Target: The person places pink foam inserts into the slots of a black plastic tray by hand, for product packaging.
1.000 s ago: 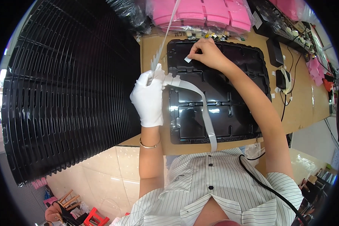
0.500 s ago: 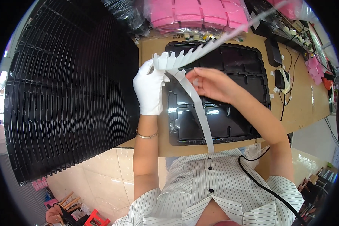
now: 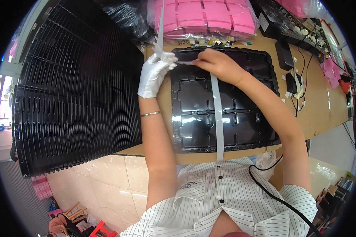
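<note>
My left hand (image 3: 154,74), in a white glove, is closed on a pale strip with toothed, tab-like edges (image 3: 159,37) that rises past its fingers. Bare, my right hand (image 3: 221,66) pinches the strip a short way to the right, and a short length runs between the two hands. From my right hand a smooth white band (image 3: 218,118) trails down toward my shirt. It crosses over a black plastic tray (image 3: 194,132) with moulded compartments, which lies on the table beneath my hands.
A tall stack of black slotted trays (image 3: 79,91) stands along the left. Pink foam pieces in clear plastic (image 3: 201,17) lie at the back, beside black plastic wrapping (image 3: 128,19). Small black boxes (image 3: 284,54) and cables sit on the cardboard-covered table (image 3: 320,106) at right.
The toothed strip has swung from slanting right to pointing upward. My right hand has moved up and left and closed on the strip; the trailing band now hangs straighter.
</note>
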### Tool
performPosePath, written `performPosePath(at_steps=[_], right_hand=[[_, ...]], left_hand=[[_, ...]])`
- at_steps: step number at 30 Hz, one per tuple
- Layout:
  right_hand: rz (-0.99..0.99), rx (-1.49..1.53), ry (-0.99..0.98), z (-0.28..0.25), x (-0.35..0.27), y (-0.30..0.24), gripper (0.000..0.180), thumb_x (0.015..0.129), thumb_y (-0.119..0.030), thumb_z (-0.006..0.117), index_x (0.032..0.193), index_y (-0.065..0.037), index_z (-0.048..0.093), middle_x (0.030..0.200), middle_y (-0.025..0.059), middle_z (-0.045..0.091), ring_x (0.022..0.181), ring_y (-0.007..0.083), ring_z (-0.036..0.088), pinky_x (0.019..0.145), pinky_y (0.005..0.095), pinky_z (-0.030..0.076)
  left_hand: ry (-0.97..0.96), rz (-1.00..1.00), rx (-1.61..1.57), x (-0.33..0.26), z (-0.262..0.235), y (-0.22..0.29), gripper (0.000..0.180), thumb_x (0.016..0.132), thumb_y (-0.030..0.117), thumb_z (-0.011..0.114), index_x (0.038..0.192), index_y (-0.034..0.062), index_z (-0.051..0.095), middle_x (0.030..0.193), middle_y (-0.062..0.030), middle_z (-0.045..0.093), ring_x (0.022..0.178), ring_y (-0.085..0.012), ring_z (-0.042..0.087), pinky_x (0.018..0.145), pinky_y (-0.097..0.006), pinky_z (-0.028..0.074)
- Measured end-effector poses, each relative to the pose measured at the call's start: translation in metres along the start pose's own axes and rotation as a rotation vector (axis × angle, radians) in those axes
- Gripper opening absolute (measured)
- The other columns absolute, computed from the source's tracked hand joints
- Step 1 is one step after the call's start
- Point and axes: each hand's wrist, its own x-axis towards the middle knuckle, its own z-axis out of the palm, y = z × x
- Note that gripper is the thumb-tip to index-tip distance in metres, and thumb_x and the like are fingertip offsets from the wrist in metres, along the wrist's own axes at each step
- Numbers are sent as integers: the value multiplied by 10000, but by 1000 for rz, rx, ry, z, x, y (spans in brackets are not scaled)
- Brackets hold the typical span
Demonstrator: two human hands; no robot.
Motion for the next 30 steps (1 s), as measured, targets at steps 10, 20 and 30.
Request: performPosePath(at_steps=[10,20,30], right_hand=[[-183,-28,-319,9,11,-2,148,782,-126,596,713,-1,559,910,97,529,869,276,564,763,392,487],[236,-80,-316,-5,-11,7,239,828,-82,573,1030,-48,697,860,128,505,829,302,546,730,388,463],[241,-10,-334,4,-8,-9,359,792,-71,561,1080,-207,726,857,95,527,889,276,512,765,374,422]], left_hand=[[61,-128,456,-4,-8,-6,154,831,-8,598,964,-43,669,909,-63,679,820,-105,630,702,-207,476],[165,-84,697,25,44,5,158,861,132,692,948,1,703,835,-27,681,714,-70,579,679,-205,443],[232,9,793,21,44,7,226,862,188,706,964,-14,697,837,-46,702,703,-69,597,671,-215,459]])
